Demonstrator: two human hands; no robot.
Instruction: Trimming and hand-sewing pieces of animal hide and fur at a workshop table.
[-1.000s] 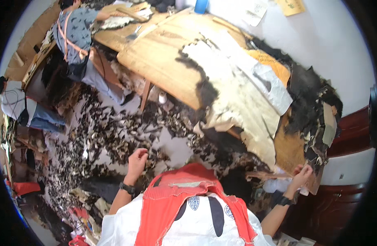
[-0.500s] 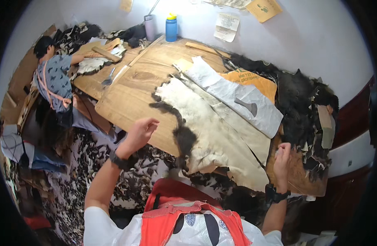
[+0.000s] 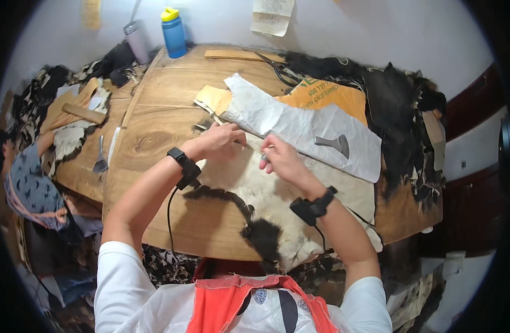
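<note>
A pale animal hide (image 3: 277, 205) lies skin side up on the wooden table (image 3: 155, 139), with black fur along its edges. My left hand (image 3: 219, 141) presses on the hide's upper edge, its fingers bent and pinching it. My right hand (image 3: 280, 160) is a little to the right, its fingers closed on a small grey tool (image 3: 264, 157) that touches the hide. Both wrists wear black bands with cords. Just beyond my hands, a white woven sheet (image 3: 299, 119) overlaps the hide.
A grey tool (image 3: 333, 144) lies on the white sheet, and an orange paper bag (image 3: 321, 91) lies behind it. Scissors (image 3: 277, 64), a wooden strip (image 3: 235, 54), a blue bottle (image 3: 174, 32) and a grey bottle (image 3: 136, 41) stand at the back. Black fur (image 3: 402, 111) is piled on the right. Another person (image 3: 27, 186) sits on the left.
My view has swung up from the floor scraps to the table. Both hands, raised and apart before, have come down close together on the hide.
</note>
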